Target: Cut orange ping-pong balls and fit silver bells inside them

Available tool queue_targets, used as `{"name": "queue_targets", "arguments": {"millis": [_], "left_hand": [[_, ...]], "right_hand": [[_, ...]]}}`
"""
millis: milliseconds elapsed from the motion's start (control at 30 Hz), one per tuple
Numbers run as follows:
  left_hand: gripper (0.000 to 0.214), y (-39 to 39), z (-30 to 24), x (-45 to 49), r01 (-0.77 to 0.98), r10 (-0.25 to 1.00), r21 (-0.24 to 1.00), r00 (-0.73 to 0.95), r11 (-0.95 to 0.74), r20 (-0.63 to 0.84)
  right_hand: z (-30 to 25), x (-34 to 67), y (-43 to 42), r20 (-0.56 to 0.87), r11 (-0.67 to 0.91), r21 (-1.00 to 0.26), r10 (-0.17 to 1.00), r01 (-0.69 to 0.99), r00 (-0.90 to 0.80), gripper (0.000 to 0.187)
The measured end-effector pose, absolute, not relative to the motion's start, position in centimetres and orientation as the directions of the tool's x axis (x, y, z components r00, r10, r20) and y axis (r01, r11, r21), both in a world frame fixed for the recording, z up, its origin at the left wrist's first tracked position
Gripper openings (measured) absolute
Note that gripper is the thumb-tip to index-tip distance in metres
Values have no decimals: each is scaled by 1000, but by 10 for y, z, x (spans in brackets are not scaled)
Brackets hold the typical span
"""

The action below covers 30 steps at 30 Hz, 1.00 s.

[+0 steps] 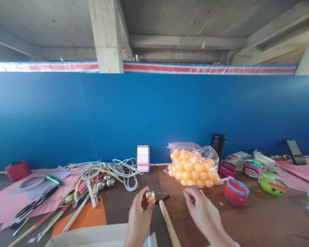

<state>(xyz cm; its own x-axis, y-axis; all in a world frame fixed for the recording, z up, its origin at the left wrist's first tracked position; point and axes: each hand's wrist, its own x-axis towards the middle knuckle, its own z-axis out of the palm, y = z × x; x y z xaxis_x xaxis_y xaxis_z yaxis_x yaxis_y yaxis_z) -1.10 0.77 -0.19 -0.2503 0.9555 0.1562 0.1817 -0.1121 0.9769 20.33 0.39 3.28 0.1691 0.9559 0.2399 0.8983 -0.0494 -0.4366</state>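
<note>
My left hand is closed around a small ball, orange with a shiny silver patch, held up at the fingertips. My right hand is beside it, fingers pinched on a small silvery piece. Just behind my right hand lies a clear plastic bag of orange balls. A wooden handle lies on the brown table between my hands.
Looped cords, silver balls, sticks and scissors lie on pink paper at left. Tape rolls and a black cylinder stand at right, a phone farther right. A blue wall backs the table.
</note>
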Motion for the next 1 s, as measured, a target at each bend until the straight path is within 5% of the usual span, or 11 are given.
{"name": "queue_targets", "arguments": {"millis": [400,1000], "left_hand": [[58,10,-7,-12,175,953,974,-242,-142,183],[57,6,0,-7,186,940,972,-281,-142,191]], "right_hand": [[25,237,21,137,-213,-373,950,903,280,29],[23,237,23,119,-172,-395,964,902,236,23]]}}
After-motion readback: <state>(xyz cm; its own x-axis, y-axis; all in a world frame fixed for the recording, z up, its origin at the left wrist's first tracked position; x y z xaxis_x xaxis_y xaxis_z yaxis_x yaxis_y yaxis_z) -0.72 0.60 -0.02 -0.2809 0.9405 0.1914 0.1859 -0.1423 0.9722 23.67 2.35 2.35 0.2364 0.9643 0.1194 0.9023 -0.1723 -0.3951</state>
